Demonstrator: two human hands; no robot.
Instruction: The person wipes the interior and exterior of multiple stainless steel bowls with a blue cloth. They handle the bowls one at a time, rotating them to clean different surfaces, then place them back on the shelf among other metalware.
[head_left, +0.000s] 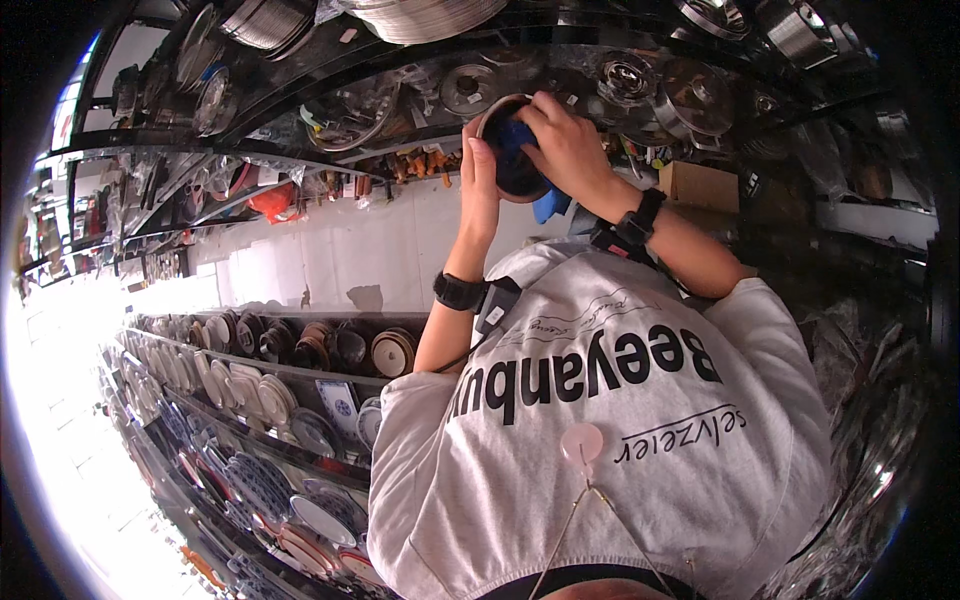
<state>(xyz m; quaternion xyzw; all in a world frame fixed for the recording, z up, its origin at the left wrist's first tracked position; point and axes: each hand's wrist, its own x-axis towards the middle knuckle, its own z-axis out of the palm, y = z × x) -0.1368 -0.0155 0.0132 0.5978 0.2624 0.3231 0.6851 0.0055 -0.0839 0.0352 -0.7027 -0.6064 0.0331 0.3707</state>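
My left hand (480, 161) grips the left side of a round, dark bowl (531, 186) with a brownish rim, its thumb near the rim. The bowl is tilted so that its opening faces me. Over its right side reaches my right hand (566, 146), with fingers bent into the opening on a blue cloth (510, 142). More blue material (551, 206) shows just below the bowl, by my right wrist. The fingers behind the bowl are hidden.
Shelves with metal pots and a glass lid (469, 88) stand ahead. A cardboard box (699, 186) lies right of my right forearm. Racks of plates (277, 397) and bowls (394, 352) run along the left. A red plastic bag (276, 202) hangs at the left shelf.
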